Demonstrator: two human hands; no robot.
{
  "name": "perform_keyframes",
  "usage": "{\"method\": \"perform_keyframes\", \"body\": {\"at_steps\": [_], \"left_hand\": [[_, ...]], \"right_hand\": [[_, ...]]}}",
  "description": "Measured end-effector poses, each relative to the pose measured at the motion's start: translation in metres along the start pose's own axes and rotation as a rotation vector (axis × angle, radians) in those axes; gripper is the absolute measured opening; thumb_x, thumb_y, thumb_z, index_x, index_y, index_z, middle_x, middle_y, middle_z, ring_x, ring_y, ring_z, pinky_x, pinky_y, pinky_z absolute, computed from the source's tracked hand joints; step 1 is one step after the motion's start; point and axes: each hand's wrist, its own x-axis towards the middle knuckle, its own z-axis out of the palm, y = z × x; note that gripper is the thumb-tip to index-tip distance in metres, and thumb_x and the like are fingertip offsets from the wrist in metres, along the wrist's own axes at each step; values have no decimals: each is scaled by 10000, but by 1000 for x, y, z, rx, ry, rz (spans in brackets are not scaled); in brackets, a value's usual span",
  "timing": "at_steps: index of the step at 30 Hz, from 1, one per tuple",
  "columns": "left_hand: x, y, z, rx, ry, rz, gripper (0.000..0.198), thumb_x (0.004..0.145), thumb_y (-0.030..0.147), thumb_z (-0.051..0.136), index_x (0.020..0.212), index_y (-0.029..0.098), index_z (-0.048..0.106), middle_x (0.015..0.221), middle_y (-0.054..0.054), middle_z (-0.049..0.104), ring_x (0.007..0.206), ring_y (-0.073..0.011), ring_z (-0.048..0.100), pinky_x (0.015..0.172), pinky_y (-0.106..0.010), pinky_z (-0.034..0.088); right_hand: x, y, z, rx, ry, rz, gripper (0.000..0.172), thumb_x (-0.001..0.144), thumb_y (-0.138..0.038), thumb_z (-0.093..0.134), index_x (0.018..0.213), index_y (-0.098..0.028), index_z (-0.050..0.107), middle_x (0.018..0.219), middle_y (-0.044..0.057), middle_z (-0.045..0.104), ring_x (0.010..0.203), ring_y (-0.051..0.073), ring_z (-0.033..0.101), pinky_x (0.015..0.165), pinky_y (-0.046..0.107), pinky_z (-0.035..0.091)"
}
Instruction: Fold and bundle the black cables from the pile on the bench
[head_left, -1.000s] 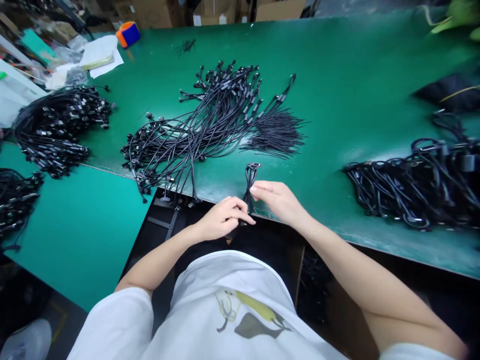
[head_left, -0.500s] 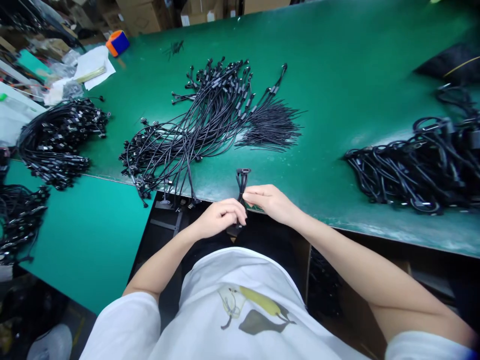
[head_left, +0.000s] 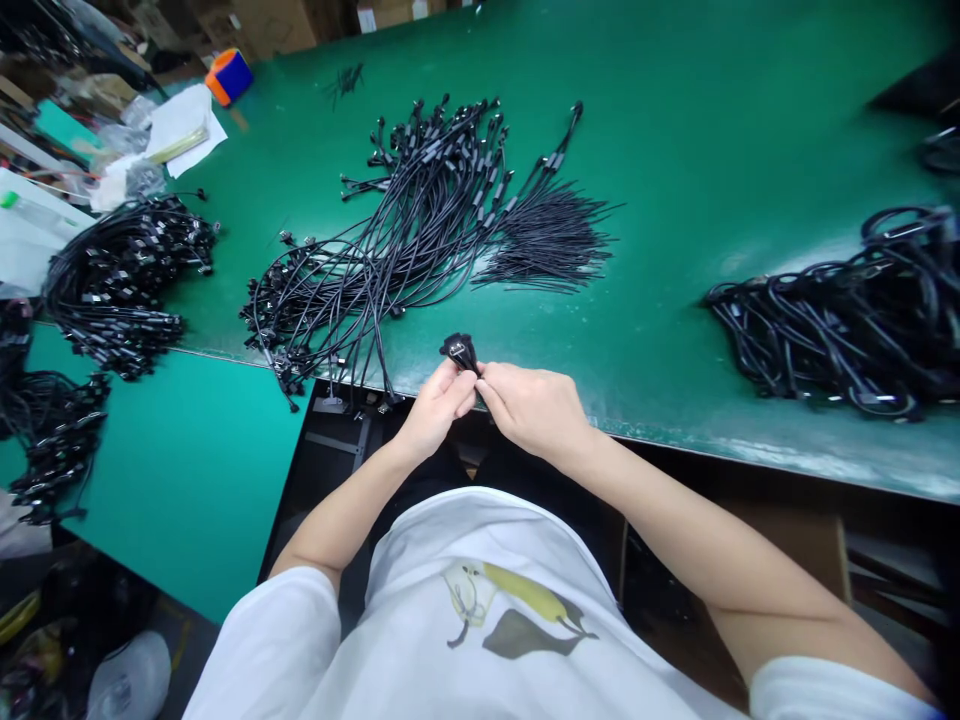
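Note:
My left hand and my right hand meet at the near edge of the green table, fingers pinched together on one folded black cable. Only the cable's looped end pokes up above my fingertips; the rest is hidden in my hands. Just beyond lies a spread of loose black cables with a fan of thin black ties at its right side.
A heap of coiled black cables lies at the right. More cable bundles sit at the left, with another pile on the lower green table. Papers and an orange-blue tape roll lie at the far left.
My hands have closed in on each other. The cable that stood as a long loop above my fingers is now gathered into a short bunch between them.

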Motion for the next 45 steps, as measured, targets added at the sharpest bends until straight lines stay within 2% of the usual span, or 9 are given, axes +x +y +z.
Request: {"method": "perform_keyframes", "body": {"at_steps": [3, 9, 12, 16, 19, 23, 35, 39, 45], "left_hand": [[4, -1, 5, -87, 13, -25, 382, 826, 510, 689, 944, 193, 512, 501, 125, 293, 446, -43, 233, 509, -207, 226], [8, 2, 9, -2, 74, 1, 334, 852, 492, 665, 882, 197, 512, 554, 99, 329, 480, -49, 276, 517, -208, 258], [16, 4, 11, 59, 85, 27, 301, 832, 439, 709, 923, 183, 580, 660, 58, 449, 581, -61, 393, 580, -200, 341], [36, 16, 13, -108, 262, 59, 295, 912, 422, 619, 775, 177, 530, 798, 13, 537, 719, -76, 514, 749, -219, 456], [49, 28, 16, -347, 351, 23, 314, 981, 428, 500, 783, 185, 516, 675, 46, 433, 563, -54, 439, 725, -226, 485], [54, 35, 23, -511, 351, -45, 332, 1026, 369, 410, 801, 165, 545, 605, 75, 312, 447, -26, 295, 596, -167, 434], [52, 35, 43, -668, 338, -7, 381, 1050, 331, 331, 772, 153, 522, 563, 85, 279, 404, -10, 299, 465, -122, 334], [50, 35, 28, -470, 302, 14, 299, 1030, 361, 403, 892, 162, 578, 658, 55, 487, 525, -18, 495, 658, -157, 481], [36, 38, -35, 110, -25, 153, 387, 813, 319, 754, 1167, 233, 624, 1086, -27, 671, 999, -156, 668, 938, -306, 505]], "right_hand": [[4, -1, 3, -128, 67, 1, 435, 1012, -388, 291, 818, -150, 599, 750, 92, 652, 640, 160, 563, 600, 307, 270], [4, 0, 1, 118, -211, 72, 338, 1014, -313, 284, 1072, -121, 557, 823, 84, 696, 673, 177, 617, 568, 262, 294], [2, 5, 6, 86, -171, 175, 363, 1015, -348, 313, 1035, -119, 594, 849, 117, 704, 709, 202, 643, 570, 266, 300], [-1, 17, 17, 443, -127, 44, 367, 983, -404, 440, 1205, -145, 573, 1052, 111, 700, 822, 192, 661, 701, 273, 457], [-5, 22, 22, 699, -55, -14, 500, 949, -457, 518, 1345, -154, 481, 1170, 123, 661, 862, 177, 657, 806, 309, 521], [-9, 22, 25, 738, -9, 11, 458, 935, -528, 530, 1190, -150, 572, 971, 93, 687, 776, 168, 648, 773, 301, 534], [-8, 10, 26, 1083, 73, 244, 382, 792, -511, 726, 991, -195, 644, 745, -10, 635, 634, 118, 630, 632, 234, 511], [-6, 15, 23, 1186, 128, 192, 391, 714, -472, 811, 919, -200, 619, 764, -22, 528, 659, 91, 521, 643, 226, 472], [-14, 31, 5, 1608, -123, 79, 449, 691, -455, 839, 863, -194, 516, 789, -43, 439, 600, 56, 469, 545, 201, 385]]}}
